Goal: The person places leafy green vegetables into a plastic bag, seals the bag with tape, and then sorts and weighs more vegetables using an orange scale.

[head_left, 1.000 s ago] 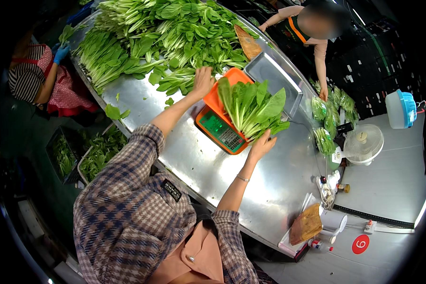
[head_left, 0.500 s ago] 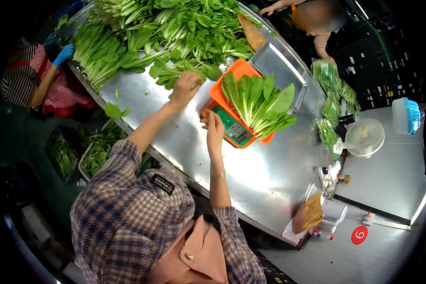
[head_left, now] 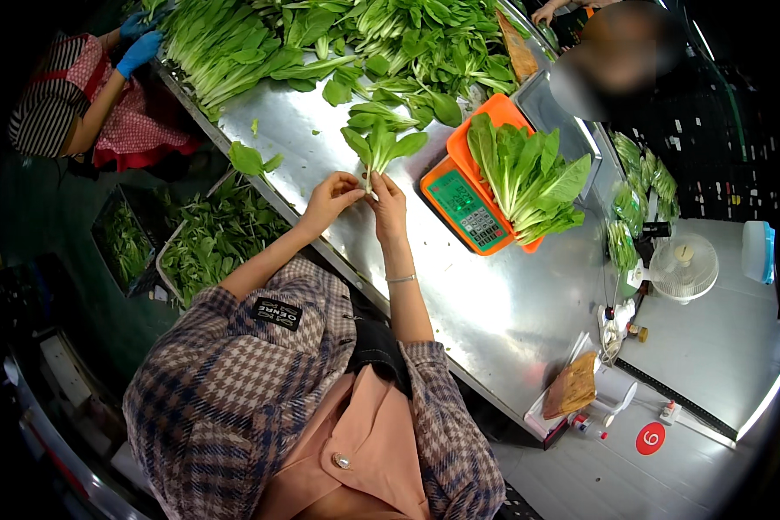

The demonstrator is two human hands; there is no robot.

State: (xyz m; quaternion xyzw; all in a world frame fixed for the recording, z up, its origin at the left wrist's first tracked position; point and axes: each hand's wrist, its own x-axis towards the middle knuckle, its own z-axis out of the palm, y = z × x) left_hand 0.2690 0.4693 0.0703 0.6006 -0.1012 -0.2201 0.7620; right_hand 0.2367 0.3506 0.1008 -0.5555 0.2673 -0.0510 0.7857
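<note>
My right hand [head_left: 386, 204] pinches a small leafy green plant [head_left: 380, 146] by its pale stem, leaves pointing up. Beside it my left hand [head_left: 336, 198] has curled fingers at the stem's lower end, touching or nearly touching it; what they grip is too small to make out. Right of both hands, an orange digital scale [head_left: 459, 208] with an orange tray [head_left: 468, 130] bears a bunch of long-leafed greens [head_left: 533, 178]. Loose greens [head_left: 407, 52] heap across the steel table [head_left: 494, 312] beyond my hands.
A co-worker in blue gloves [head_left: 137, 54] is at the left, another person [head_left: 563, 13] at top right. Crates of greens [head_left: 217, 247] stand below the table's left edge. A metal tray [head_left: 555, 113], bagged greens [head_left: 637, 173], a fan [head_left: 680, 264] and a wooden piece [head_left: 570, 386] are rightward.
My hands have left the scale and tray area and come together lower left, now with a small plant between them. The bunch remains on the scale. The view has shifted.
</note>
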